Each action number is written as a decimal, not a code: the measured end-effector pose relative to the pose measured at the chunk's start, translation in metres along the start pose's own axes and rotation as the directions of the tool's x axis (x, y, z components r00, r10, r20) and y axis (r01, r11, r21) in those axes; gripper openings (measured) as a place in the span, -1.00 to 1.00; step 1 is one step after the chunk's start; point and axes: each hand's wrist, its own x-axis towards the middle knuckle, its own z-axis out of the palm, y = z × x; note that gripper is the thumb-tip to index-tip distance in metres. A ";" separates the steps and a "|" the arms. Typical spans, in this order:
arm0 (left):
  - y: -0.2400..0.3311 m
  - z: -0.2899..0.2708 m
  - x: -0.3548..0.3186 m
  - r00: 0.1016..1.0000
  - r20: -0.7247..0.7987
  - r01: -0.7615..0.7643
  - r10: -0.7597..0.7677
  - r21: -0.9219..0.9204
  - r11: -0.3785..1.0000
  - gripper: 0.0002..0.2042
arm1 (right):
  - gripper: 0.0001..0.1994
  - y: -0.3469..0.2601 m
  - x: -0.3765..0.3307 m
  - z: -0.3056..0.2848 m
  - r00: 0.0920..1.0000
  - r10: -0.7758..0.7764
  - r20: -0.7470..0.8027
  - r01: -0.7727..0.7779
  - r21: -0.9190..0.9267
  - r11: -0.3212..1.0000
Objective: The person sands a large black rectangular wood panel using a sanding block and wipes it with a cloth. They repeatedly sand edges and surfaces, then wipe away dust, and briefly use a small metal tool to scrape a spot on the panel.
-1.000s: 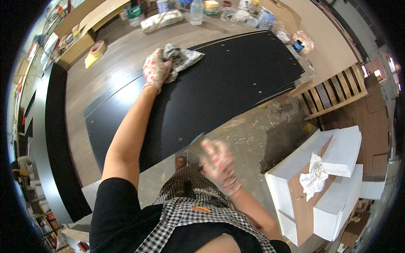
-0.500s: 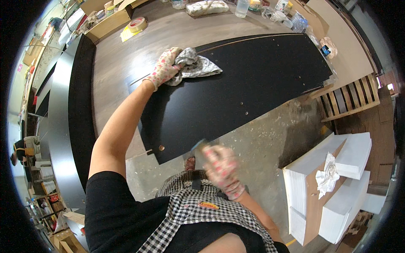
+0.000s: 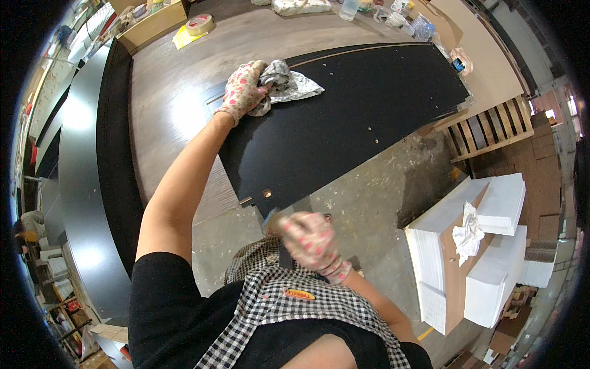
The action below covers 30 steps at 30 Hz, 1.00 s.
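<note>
My left hand (image 3: 243, 92), in a white work glove with pink spots, grips a crumpled grey-and-white rag (image 3: 291, 83). Both rest at the far left part of a long black board (image 3: 344, 117), which lies on the table. A round hole shows near the board's closest corner. Just off that corner, on my side, my right hand (image 3: 308, 241) is closed in a matching glove. Out of its fingers sticks a small tool with a brownish body and a blue edge (image 3: 270, 220); blur hides its exact kind.
A roll of tape (image 3: 200, 24) lies on the wood-toned table (image 3: 166, 74), with bottles and a white bundle (image 3: 301, 6) along its far side. Tall dark panels (image 3: 92, 172) stand at left. At right are white-edged stacks (image 3: 430, 277) with crumpled paper (image 3: 468, 234) and a slatted pallet (image 3: 488, 129).
My right hand has drawn back toward me and slightly left with the tool, away from the board's edge. The left hand and rag stay at nearly the same spot on the board.
</note>
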 end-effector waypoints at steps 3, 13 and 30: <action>0.003 -0.004 -0.003 1.000 -0.011 0.017 -0.017 0.010 1.000 -0.59 | -0.55 -0.003 0.001 0.002 0.979 0.204 -0.011 -0.202 -0.198 0.959; 0.004 -0.004 -0.002 0.998 -0.049 -0.037 0.036 -0.019 0.999 -0.63 | -0.51 0.007 -0.013 0.015 0.989 0.002 0.150 0.021 -0.153 0.988; 0.031 0.013 0.004 0.988 -0.151 0.021 -0.020 0.004 1.000 -0.38 | -0.47 0.182 0.006 -0.113 0.995 0.049 -0.088 -0.073 -0.292 0.953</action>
